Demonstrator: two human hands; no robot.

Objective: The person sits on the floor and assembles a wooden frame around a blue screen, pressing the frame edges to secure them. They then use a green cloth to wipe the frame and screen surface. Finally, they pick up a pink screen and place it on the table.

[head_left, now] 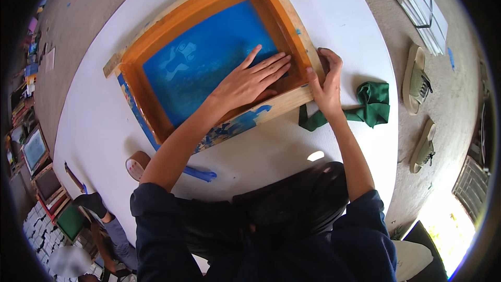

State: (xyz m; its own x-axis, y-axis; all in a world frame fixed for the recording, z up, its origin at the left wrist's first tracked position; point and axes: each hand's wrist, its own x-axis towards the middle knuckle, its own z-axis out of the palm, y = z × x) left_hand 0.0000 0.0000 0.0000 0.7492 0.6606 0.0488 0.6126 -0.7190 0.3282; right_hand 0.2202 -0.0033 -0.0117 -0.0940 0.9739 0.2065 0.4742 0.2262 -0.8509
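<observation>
A wooden screen-printing frame (pixel 284 97) lies on the white table, its inner border covered with brown tape. Blue mesh (pixel 209 42) fills the middle, with a paler figure toward the left. My left hand (pixel 254 79) lies flat, fingers stretched, over the lower right inside corner of the frame. Something small and dark shows beside its fingertips; I cannot make out what it is. At the right edge of the frame, my right hand (pixel 327 82) grips the wood, thumb on the rim and fingers bent at the outer side. A crumpled green cloth (pixel 373 103) lies next to my right wrist.
A roll of brown tape (pixel 136 165) and a blue-stained strip (pixel 200 173) lie on the white table (pixel 94 120) near my left forearm. Shoes (pixel 416 81) and a strapped white stack (pixel 421 10) are on the floor at right. Another person (pixel 107 230) is at lower left.
</observation>
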